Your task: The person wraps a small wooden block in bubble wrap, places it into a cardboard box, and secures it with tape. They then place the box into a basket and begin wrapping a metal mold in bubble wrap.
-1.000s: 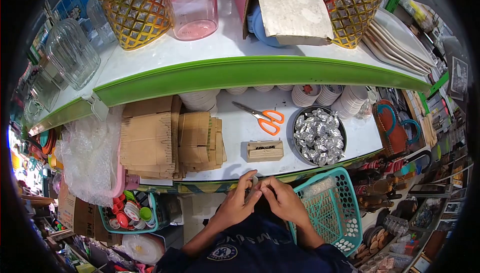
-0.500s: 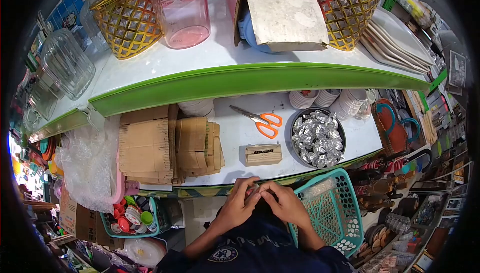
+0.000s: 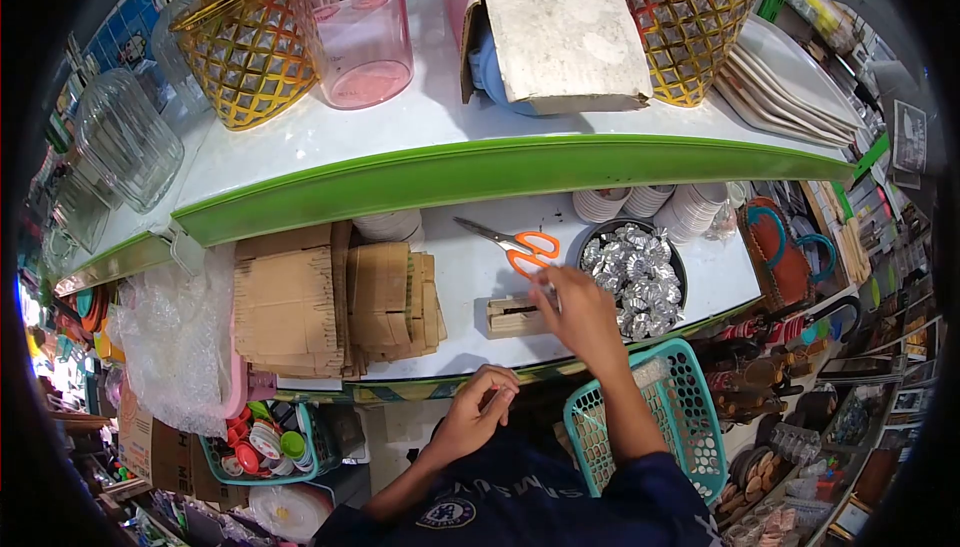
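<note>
Over the lower shelf, my right hand hangs above the right end of a small cardboard box with a dark slot in its top. Its fingers are bent but apart, and I see nothing between them. My left hand is near my chest, before the shelf edge, with its fingers curled and thumb pressed in; whatever it may hold is hidden. Scissors with orange handles lie just behind the box. A dark round pan full of crumpled-looking silver foil pieces stands right of my right hand.
Folded cardboard pieces and bubble wrap crowd the left. Stacked white cups stand behind the pan. A green-edged upper shelf overhangs the work surface. Below are a teal basket at right and another basket at left.
My hands were together at my chest with fingertips meeting. The right hand has parted and moved forward and right over the small box; the left stays near my chest.
</note>
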`<move>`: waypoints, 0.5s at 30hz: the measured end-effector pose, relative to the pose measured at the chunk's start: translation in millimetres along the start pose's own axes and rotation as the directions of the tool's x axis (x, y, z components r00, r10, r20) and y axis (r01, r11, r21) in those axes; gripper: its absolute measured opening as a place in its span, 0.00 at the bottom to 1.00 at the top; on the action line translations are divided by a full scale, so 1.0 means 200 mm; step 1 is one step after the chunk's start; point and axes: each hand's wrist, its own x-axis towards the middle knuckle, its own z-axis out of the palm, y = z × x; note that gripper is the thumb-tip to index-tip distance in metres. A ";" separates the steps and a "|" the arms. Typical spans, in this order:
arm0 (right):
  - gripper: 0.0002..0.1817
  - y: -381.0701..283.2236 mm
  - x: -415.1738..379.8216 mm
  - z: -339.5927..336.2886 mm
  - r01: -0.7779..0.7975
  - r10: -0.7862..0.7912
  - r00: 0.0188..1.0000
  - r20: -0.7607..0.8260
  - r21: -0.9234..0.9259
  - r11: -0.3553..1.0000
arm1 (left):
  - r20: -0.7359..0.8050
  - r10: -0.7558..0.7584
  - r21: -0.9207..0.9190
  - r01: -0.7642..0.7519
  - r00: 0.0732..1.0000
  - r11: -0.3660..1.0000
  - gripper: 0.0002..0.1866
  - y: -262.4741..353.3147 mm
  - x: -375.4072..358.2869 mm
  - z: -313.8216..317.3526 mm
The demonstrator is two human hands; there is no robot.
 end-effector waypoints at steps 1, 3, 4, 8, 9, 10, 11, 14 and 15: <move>0.10 0.04 0.07 0.04 0.000 0.000 1.000 -0.002 0.000 1.000 | 0.009 0.012 0.004 -0.012 1.000 1.000 0.05 0.00 0.00 0.00; 0.11 0.12 0.20 0.12 0.098 -0.102 0.995 -0.010 -0.185 0.978 | 0.010 0.009 -0.018 -0.009 1.000 1.000 0.05 0.01 0.00 0.00; 0.11 0.16 0.25 0.17 0.102 -0.106 0.994 -0.011 -0.185 0.977 | 0.010 0.005 -0.041 -0.005 1.000 0.999 0.05 0.01 -0.01 -0.01; 0.24 0.30 0.38 0.32 0.039 0.092 0.941 0.326 -0.374 0.927 | -0.004 -0.004 -0.037 0.004 1.000 0.999 0.04 0.04 -0.02 -0.03; 0.25 0.31 0.39 0.32 0.048 0.091 0.939 0.332 -0.389 0.920 | -0.039 -0.020 -0.050 0.018 0.999 0.999 0.04 0.05 -0.02 -0.03; 0.25 0.31 0.40 0.33 0.059 0.090 0.936 0.340 -0.404 0.913 | -0.076 -0.036 -0.064 0.031 0.996 0.997 0.04 0.06 -0.03 -0.03; 0.25 0.31 0.41 0.33 0.064 0.086 0.935 0.345 -0.402 0.913 | -0.082 -0.037 -0.066 0.031 0.996 0.997 0.04 0.06 -0.03 -0.04; 0.25 0.30 0.44 0.28 0.143 0.049 0.906 0.420 -0.412 0.900 | -0.153 -0.023 -0.077 0.011 0.988 0.997 0.04 0.07 -0.04 -0.06; 0.28 0.29 0.45 0.25 0.129 0.075 0.885 0.460 -0.397 0.909 | -0.172 -0.018 -0.100 0.000 0.985 0.995 0.04 0.07 -0.04 -0.06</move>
